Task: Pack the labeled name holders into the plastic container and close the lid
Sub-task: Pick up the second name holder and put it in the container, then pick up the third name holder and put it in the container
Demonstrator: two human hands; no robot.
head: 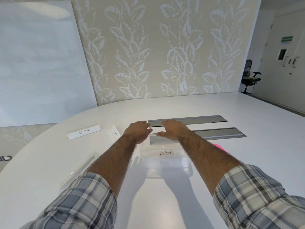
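A clear plastic container (166, 171) stands open on the white table in front of me. Inside it lies a name holder labelled OSTRICH (165, 153), with another label partly showing beneath it. My left hand (137, 131) and my right hand (173, 130) hold a clear name holder (162, 140) between them, just above the container's far edge; its label is hidden. A ZEBRA holder (84, 131) and a second labelled holder (115, 133) sit on the table to the left.
A clear flat piece (79, 169), holder or lid, lies by my left forearm. Two grey cable slots (198, 120) (222, 132) are set into the table beyond my hands. Something pink (218, 145) peeks out behind my right forearm. An office chair (250, 76) stands far right.
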